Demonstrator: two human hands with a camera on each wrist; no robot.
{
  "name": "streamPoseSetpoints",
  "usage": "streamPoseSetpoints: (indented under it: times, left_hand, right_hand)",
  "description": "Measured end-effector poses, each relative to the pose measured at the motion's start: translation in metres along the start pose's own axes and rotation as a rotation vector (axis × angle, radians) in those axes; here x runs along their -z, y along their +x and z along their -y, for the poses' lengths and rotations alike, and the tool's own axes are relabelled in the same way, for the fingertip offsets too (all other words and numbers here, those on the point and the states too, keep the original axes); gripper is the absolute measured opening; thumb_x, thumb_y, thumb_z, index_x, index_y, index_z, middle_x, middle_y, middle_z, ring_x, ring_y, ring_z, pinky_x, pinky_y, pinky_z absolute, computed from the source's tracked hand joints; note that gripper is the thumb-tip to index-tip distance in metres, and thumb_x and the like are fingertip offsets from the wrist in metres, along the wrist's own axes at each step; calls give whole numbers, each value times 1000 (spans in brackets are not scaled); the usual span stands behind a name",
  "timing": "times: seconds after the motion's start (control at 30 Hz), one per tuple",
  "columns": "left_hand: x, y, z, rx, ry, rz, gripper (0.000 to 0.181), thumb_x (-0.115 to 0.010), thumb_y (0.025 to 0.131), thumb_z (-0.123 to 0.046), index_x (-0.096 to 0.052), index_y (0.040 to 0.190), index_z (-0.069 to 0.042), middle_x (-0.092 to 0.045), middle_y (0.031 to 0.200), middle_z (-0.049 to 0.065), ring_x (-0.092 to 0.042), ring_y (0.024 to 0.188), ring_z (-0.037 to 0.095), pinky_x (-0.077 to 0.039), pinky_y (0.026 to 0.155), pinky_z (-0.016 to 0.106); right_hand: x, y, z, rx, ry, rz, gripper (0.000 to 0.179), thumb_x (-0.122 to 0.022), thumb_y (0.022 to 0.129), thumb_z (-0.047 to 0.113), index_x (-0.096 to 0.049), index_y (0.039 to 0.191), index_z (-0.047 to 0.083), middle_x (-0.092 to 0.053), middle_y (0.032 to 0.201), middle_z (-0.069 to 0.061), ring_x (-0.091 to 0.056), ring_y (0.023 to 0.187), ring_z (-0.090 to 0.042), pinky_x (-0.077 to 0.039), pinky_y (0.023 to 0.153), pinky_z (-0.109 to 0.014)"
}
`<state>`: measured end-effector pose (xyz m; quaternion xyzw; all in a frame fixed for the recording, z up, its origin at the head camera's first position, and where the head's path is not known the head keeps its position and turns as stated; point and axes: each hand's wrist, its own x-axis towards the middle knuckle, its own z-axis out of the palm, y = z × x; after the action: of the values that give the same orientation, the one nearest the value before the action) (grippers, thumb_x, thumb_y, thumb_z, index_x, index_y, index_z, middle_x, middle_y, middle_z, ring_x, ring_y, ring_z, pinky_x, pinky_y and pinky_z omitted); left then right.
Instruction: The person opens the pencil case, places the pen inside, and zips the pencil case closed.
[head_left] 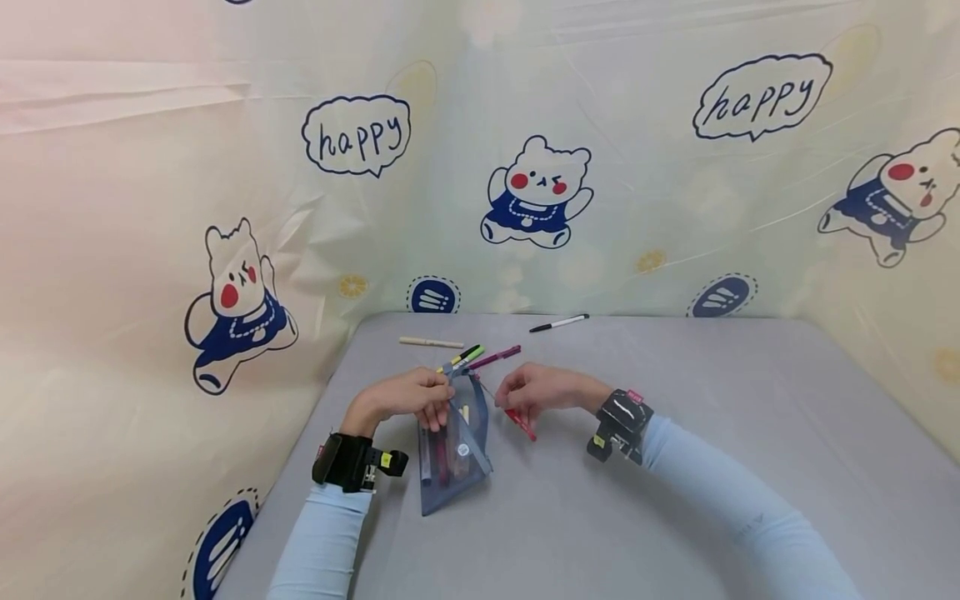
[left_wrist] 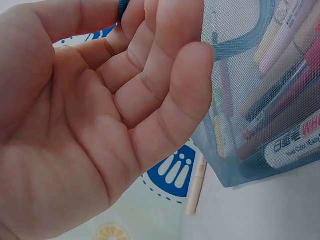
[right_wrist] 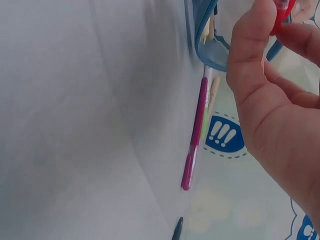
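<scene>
My left hand pinches the upper edge of a blue mesh pencil pouch. Several pens and markers show through its mesh, among them a white-labelled marker. On the other side of the pouch, my right hand pinches a red pen between thumb and fingers, its red end angled down toward the table. In the right wrist view the red pen shows at the fingertips, close to the pouch's open mouth.
Beyond the pouch lie a purple pen, a green pen and a yellow pen. A beige pen and a black-and-white pen lie farther back on the grey table. A printed curtain hangs behind.
</scene>
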<state>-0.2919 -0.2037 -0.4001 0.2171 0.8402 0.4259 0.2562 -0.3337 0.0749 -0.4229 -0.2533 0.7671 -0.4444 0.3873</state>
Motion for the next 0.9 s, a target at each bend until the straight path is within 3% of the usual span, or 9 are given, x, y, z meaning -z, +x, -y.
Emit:
streamPoseSetpoints:
  times: [0.33,0.53,0.9]
  left_hand:
    - [1,-1,-2,-4,-10,-6,31,-44,104,-20,-60,88,1,-69,74,7,-66,61,17,-59,65,45]
    - [0,0,1,-11,-11,-13,31,-45,104,-20,-60,87,1,-70,75,10,-67,61,16,-59,63,40]
    - [1,-2,0,-17,-14,-1,32,-43,105,-21,-60,86,-2,-68,72,3,-66,60,15,-59,63,40]
  right_hand:
    - [-9,12,6,-8,12,41,30,-55,96,13,-63,123,0,-61,75,-6,-65,61,-18,-59,65,-32]
    - [-16,22,9,2,4,41,30,-57,96,17,-65,122,2,-63,76,-7,-67,61,-18,-59,64,-32]
    - [-25,33,16,16,55,45,33,-58,97,19,-63,126,3,-64,77,-7,-67,61,-17,-59,62,-31]
